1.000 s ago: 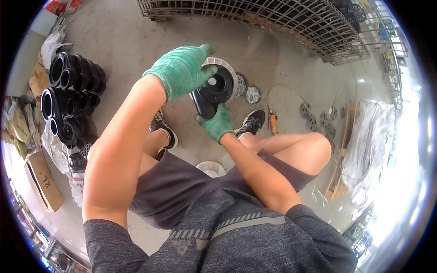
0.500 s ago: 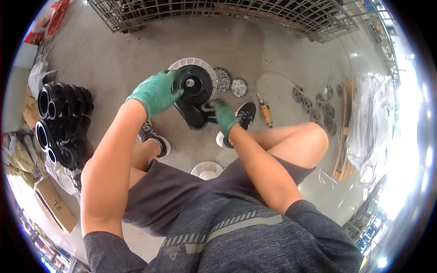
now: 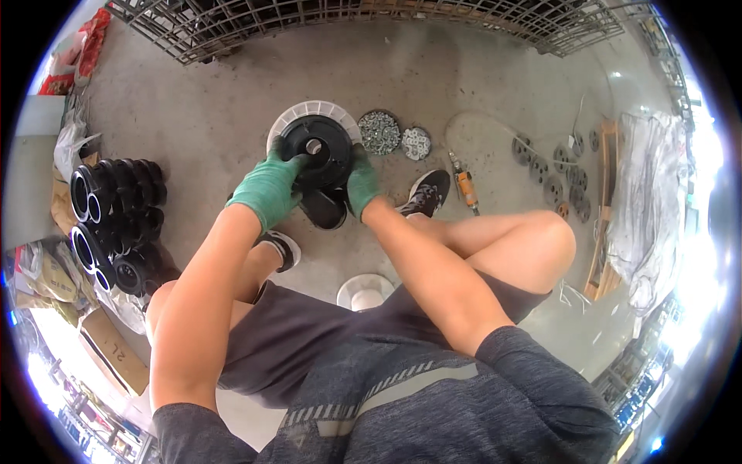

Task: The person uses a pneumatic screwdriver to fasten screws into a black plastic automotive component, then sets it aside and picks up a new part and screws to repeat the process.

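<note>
A black plastic part (image 3: 328,166), with a large round disc and a smaller rounded lobe toward me, rests over a white slotted round stand (image 3: 290,117). A pale round hole or piece shows at the disc's centre; I cannot tell which. My left hand (image 3: 267,189), in a green glove, grips the disc's left edge, thumb on top. On the opposite edge, my right hand (image 3: 362,185), gloved alike, is closed around the rim. Its fingertips are partly hidden by the part. Two round dishes of small metal hardware, one larger (image 3: 379,132) and one smaller (image 3: 416,143), stand just right of the stand.
An orange-bodied power tool (image 3: 467,188) with a hose lies beyond my right shoe. Several dark discs (image 3: 553,189) lie farther right. Black two-ring housings (image 3: 116,193) are stacked at left. A wire cage (image 3: 371,14) spans the far side. A cardboard box (image 3: 112,352) sits lower left.
My right hand has come left and closed on the disc's right edge. My left hand stays on the left edge. The whole view has shifted slightly.
</note>
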`<state>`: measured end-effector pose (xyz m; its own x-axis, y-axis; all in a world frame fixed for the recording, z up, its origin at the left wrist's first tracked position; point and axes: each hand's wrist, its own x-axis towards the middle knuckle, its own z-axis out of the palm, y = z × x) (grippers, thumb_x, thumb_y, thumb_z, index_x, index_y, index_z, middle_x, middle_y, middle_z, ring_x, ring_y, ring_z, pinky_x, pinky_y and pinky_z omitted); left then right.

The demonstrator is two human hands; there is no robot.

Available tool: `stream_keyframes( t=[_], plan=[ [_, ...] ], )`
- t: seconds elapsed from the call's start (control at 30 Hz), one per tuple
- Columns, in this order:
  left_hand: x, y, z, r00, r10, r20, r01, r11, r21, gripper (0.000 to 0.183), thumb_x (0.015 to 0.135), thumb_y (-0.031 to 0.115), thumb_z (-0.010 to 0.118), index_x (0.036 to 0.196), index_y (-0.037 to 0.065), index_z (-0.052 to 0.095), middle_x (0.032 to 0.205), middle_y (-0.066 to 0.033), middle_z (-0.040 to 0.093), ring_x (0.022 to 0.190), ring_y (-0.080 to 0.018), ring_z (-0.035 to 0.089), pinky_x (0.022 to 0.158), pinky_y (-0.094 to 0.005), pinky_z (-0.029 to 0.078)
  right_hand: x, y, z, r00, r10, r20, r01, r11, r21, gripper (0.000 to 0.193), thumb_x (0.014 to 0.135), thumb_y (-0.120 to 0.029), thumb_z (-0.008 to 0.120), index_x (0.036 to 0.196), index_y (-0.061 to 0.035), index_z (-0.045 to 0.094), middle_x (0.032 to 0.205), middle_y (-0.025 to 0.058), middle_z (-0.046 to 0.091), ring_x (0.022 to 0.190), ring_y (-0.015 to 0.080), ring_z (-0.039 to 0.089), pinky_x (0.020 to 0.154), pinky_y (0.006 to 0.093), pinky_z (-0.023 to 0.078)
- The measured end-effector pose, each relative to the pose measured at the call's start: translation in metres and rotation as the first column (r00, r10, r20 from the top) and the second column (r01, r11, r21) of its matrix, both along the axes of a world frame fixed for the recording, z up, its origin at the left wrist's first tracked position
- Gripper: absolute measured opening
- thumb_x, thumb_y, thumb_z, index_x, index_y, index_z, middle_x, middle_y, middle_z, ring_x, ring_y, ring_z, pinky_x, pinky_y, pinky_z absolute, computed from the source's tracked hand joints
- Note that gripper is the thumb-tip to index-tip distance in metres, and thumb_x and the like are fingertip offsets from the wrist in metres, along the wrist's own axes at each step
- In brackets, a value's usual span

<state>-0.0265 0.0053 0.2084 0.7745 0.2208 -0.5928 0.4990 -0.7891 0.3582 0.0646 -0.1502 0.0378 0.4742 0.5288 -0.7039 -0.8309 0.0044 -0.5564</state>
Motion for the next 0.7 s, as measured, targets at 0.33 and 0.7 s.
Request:
stream_keyframes(
  t=[0.33,0.7],
  plan=[
    [-0.001,0.004,-0.006,0.998,0.004,-0.065,0.011,0.974,0.224,0.056,0.086,0.009,0.071,0.141,0.014,0.057,0.156,-0.0279,0.039,0.113,-0.0435,0.066,0.097,-0.0484,0.056,0.024,-0.013,0.006,0.955,0.263,-0.140,-0.252,0.963,0.090,0.072,0.104,-0.065,0.043,0.141,-0.0055,0.057,0.122,0.0123,0.070,0.108,0.0287,0.068,0.088,0.0448,0.059],
    [0.006,-0.009,-0.020,0.993,-0.014,-0.121,0.058,0.928,0.367,0.048,0.090,0.012,0.067,0.138,0.011,0.059,0.157,-0.0314,0.037,0.103,-0.0396,0.071,0.090,-0.0465,0.060,0.169,-0.051,-0.096,-0.215,0.927,0.307,-0.144,0.281,-0.949,0.044,0.090,-0.033,0.070,0.128,-0.0118,0.069,0.124,0.0218,0.069,0.118,0.0389,0.065,0.104,0.0471,0.052]
  ],
)
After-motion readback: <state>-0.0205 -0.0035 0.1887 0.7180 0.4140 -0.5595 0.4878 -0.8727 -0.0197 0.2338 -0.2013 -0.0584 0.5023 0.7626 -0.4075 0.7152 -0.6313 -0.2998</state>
